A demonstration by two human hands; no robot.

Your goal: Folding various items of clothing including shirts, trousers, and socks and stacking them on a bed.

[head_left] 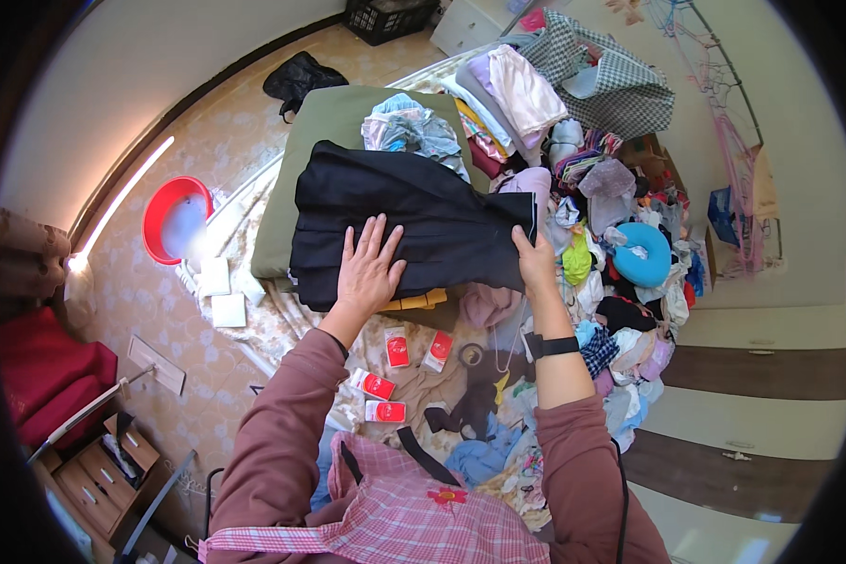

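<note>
A black pleated skirt (423, 202) lies spread over an olive-green padded block (282, 207), its narrower waist end toward the right. My left hand (370, 268) rests flat on the pleats near the lower left, fingers stretched out. At the waist end my right hand (534, 258) grips the edge, thumb on top and the other fingers hidden beneath. Beyond the skirt, a bundle of pale blue and grey clothes (414, 132) sits on the same block. A bit of yellow cloth (418, 301) shows below the skirt's near edge.
Folded clothes (517, 89) are stacked at the far right, beside a checked fabric bag (611, 85). A large clothes heap with a blue neck pillow (641, 255) lies right. Several red-and-white packets (385, 412) lie nearer me. A red basin (150, 226) stands on the floor left.
</note>
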